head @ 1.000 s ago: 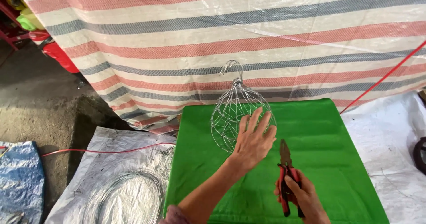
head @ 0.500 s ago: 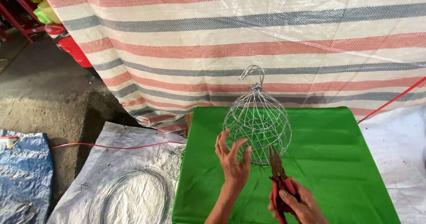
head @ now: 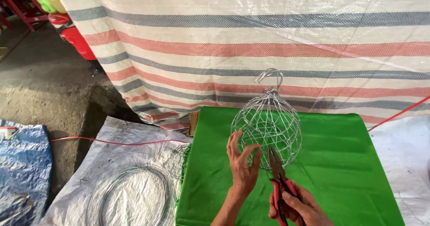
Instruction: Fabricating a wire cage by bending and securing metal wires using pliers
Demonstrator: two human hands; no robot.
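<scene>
From the head view I see my left hand (head: 242, 165) raised with fingers spread apart, the fingertips touching or just off the near left side of the wire ball cage (head: 267, 125). A second ago that hand was held flat and higher in front of the cage; since then it has dropped and curled toward the mesh, so I judge it is settling in to steady the frame. The cage stands upright on the green table (head: 340, 163), its hook loop (head: 270, 76) pointing up against the striped tarp (head: 251, 38).

My right hand (head: 295, 206) is closed around the red handles of the pliers (head: 277, 176), whose nose now points up at the cage's lower edge, closer than it was half a second back; I cannot tell whether the tips touch the wire.

Off to the left, a coil of wire (head: 130, 194) lies on the white sheet (head: 89, 181) on the ground, with a red cord (head: 112, 142) running across it, well apart from both hands
</scene>
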